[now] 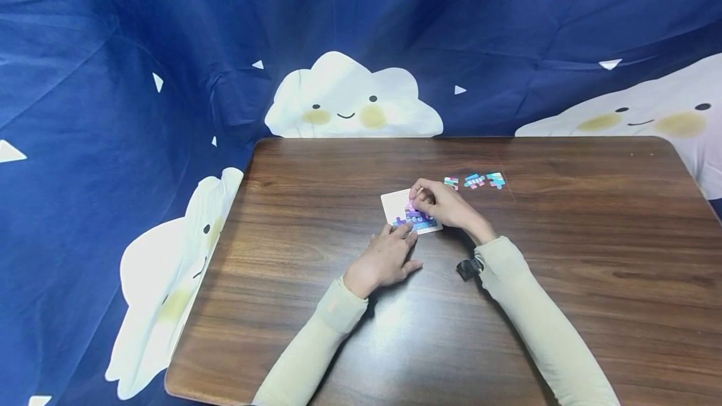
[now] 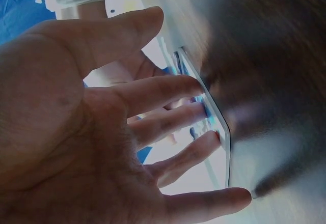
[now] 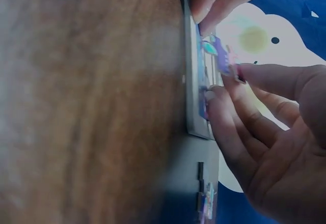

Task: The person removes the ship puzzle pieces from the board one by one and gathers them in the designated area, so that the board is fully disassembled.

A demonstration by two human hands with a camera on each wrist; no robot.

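Observation:
A small white puzzle board [image 1: 389, 203] lies on the table, with joined purple and blue puzzle pieces [image 1: 418, 220] along its near side. Over its far right part is my right hand [image 1: 445, 205], pinching a purple and pink puzzle piece [image 3: 222, 56] between thumb and fingers. In the right wrist view that piece is tilted up from the board, and one fingertip reaches down to the board's surface. My left hand [image 1: 386, 259] rests its fairly straight, spread fingers [image 2: 173, 117] on the board's near edge, thumb held apart. The fingers hide part of the pieces.
Three loose puzzle pieces, a striped piece [image 1: 451, 183], a blue and pink piece [image 1: 474, 181] and a light blue piece [image 1: 496, 180], lie beyond my right hand. The brown wooden table [image 1: 304, 306] ends at a blue cloud-print curtain [image 1: 350, 11].

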